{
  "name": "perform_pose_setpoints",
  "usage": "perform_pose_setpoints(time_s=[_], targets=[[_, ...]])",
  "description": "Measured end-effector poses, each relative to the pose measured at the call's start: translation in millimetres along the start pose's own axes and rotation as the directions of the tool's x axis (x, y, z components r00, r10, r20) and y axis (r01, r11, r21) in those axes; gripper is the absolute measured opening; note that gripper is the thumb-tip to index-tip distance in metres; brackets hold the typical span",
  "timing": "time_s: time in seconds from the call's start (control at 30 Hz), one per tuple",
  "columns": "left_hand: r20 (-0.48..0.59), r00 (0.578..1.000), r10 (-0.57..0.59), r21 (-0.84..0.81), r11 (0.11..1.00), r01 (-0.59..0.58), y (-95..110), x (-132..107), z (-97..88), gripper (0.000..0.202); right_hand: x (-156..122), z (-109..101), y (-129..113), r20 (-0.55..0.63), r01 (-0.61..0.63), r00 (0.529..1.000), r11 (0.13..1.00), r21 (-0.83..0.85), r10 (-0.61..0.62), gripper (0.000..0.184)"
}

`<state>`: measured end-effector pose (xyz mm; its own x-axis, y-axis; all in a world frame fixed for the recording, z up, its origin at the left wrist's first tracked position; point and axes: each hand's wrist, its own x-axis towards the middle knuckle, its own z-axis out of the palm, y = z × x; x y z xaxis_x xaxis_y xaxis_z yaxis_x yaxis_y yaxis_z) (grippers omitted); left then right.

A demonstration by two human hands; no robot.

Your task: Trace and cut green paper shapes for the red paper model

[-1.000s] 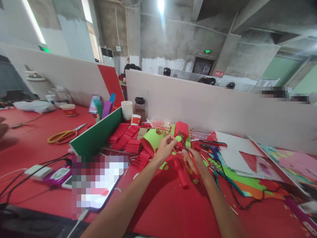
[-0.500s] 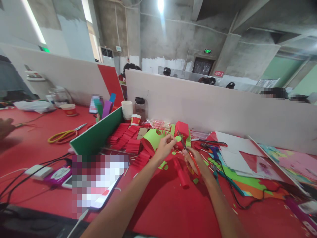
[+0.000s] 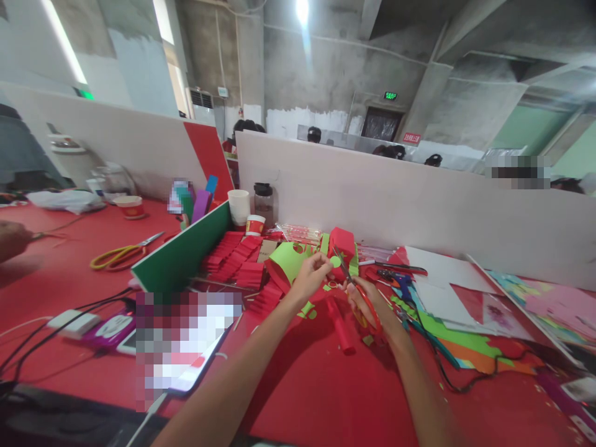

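Observation:
My left hand (image 3: 311,277) pinches a small light-green paper piece (image 3: 334,261) above the red table (image 3: 321,385). My right hand (image 3: 367,302) grips red-handled scissors (image 3: 357,288), whose blades point up and left at the green piece. Both hands are close together over green and red paper scraps. A red paper roll (image 3: 341,325) lies on the table just below and between the hands.
Stacks of red paper strips (image 3: 235,257) and a green curved sheet (image 3: 285,261) lie behind the hands. Coloured sheets (image 3: 459,304) and a black cable lie to the right. Yellow-handled scissors (image 3: 121,251), a green board (image 3: 182,253), cups and another person's hand (image 3: 12,239) are at left.
My hands have barely moved; the scissors shifted slightly on the green piece. The other person's hand at the far left has come further into view.

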<state>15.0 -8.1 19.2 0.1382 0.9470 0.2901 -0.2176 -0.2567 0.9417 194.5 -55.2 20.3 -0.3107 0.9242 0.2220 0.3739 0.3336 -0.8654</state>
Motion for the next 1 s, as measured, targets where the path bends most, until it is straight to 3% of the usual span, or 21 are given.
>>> perform_pose_setpoints(time_s=[0.43,1.0], targets=[[0.005,1.0,0.005,0.021,1.0,-0.005,4,-2,-0.7,0.01,0,-1,-3,-0.054,-0.035,0.998,0.996,-0.082,0.03,0.041],[0.116,0.993,-0.026,0.043,0.999,0.021,1,3,-11.6,0.009,-5,-11,-9,0.042,-0.131,0.991,0.991,0.022,0.13,0.045]])
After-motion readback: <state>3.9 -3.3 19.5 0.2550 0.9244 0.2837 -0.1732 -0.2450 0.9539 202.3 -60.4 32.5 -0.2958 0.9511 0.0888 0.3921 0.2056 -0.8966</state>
